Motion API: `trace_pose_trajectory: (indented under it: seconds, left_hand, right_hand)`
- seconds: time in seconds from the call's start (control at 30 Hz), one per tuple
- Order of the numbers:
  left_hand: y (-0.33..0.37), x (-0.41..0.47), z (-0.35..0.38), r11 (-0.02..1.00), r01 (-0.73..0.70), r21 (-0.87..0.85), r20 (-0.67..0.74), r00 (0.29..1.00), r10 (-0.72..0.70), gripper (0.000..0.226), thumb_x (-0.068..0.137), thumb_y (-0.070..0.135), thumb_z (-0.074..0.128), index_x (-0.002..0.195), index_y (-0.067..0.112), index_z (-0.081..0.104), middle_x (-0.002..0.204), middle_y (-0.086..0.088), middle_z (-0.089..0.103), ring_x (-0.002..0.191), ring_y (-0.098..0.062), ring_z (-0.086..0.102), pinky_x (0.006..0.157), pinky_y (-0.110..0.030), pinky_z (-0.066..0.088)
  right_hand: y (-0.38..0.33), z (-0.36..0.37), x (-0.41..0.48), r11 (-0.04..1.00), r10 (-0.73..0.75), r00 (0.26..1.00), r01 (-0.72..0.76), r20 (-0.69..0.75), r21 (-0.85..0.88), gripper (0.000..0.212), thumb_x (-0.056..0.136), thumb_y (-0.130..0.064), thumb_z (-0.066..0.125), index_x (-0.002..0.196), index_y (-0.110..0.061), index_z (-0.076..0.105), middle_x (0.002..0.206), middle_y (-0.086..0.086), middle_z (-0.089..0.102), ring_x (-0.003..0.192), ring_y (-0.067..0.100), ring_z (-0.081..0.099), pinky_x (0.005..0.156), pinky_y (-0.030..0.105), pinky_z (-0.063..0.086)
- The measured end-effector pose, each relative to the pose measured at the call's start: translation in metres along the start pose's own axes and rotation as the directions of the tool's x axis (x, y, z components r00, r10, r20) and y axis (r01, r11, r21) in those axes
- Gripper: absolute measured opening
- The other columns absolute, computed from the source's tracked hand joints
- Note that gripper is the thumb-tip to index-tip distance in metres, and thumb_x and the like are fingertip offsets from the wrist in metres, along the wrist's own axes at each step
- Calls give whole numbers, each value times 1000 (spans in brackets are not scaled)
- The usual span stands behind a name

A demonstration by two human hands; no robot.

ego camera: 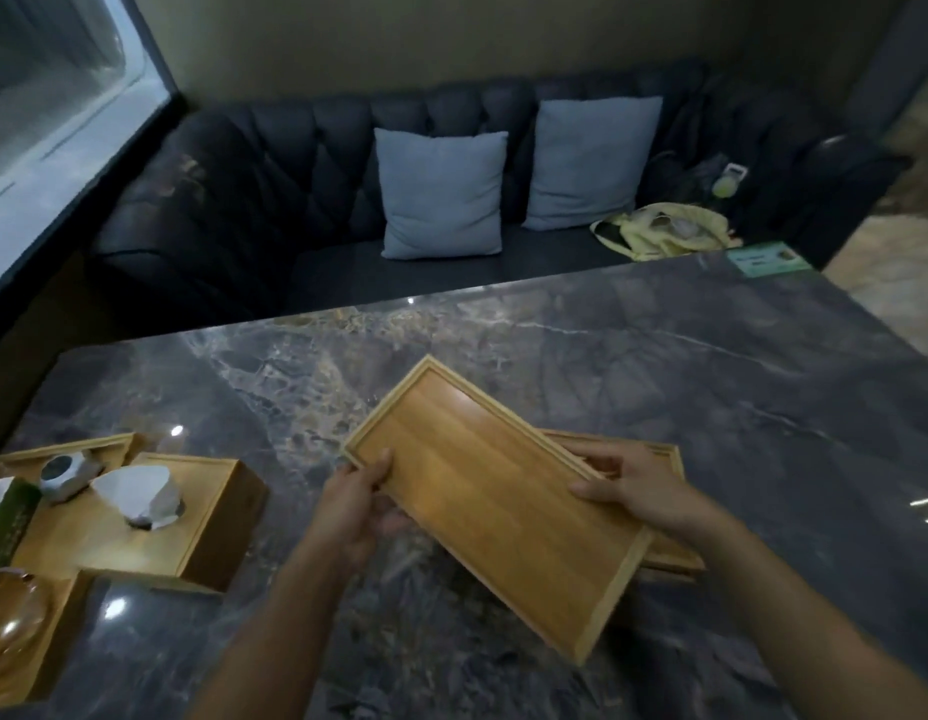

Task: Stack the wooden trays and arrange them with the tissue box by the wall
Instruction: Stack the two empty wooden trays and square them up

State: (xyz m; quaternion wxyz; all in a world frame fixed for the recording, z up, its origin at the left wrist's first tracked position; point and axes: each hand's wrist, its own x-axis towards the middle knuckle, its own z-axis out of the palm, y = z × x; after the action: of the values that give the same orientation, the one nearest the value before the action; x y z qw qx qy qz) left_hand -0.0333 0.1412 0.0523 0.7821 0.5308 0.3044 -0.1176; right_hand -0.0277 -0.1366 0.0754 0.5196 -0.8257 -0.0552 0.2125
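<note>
Two hands grip a rectangular light-wood tray, tilted over a second wooden tray on the grey marble table. The tray's left edge is pinched by the left hand, its right rim is clasped by the right hand. A wooden tissue box is seen left of the tray.

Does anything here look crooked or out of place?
Yes. The upper tray, gripped by both hands, sits askew over the lower tray, so their edges do not line up yet. Nothing looks spilled or broken.
</note>
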Motion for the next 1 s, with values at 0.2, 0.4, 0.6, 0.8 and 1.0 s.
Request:
trace_pose_trajectory:
  seconds: [0.2,0.4,0.6,0.8,1.0]
  left_hand:
    - [-27,3,39,996,64,-59,-82,994,-69,35,96,8,39,130,-1,41,106,-23,61,85,-38,64,54,-50,57]
    - [-45,-6,65,981,165,-101,-95,980,-175,26,92,6,42,117,4,49,93,-18,63,74,-31,61,54,-45,57]
    - [-33,1,52,966,106,234,-194,979,-61,23,86,-3,53,62,-1,53,34,-8,57,26,-8,55,26,-18,44]
    - [-35,8,40,718,-43,695,-128,975,183,21,82,0,54,64,7,45,58,-17,58,47,-25,64,46,-31,53]
    - [-47,8,28,81,-99,992,65,937,344,21,89,26,45,70,18,45,95,-16,67,92,-34,61,68,-32,38]
  right_hand:
    - [44,-31,-15,978,196,860,-138,-472,154,35,81,-20,68,114,-14,58,98,6,60,78,10,56,61,15,45]
    - [68,-14,-29,937,328,783,-198,-529,288,12,90,-17,53,99,-9,56,93,10,61,77,18,58,63,28,43]
    - [75,-32,-28,945,319,729,-198,-606,259,22,94,-14,46,96,3,61,90,15,61,79,25,53,66,30,35]
    - [90,-33,-19,955,282,739,-277,-612,106,33,95,-22,42,93,2,65,89,17,60,84,30,56,69,31,34]
    - [111,-24,-11,929,303,729,-369,-613,19,33,94,-21,45,93,6,65,92,17,42,93,35,52,79,29,33]
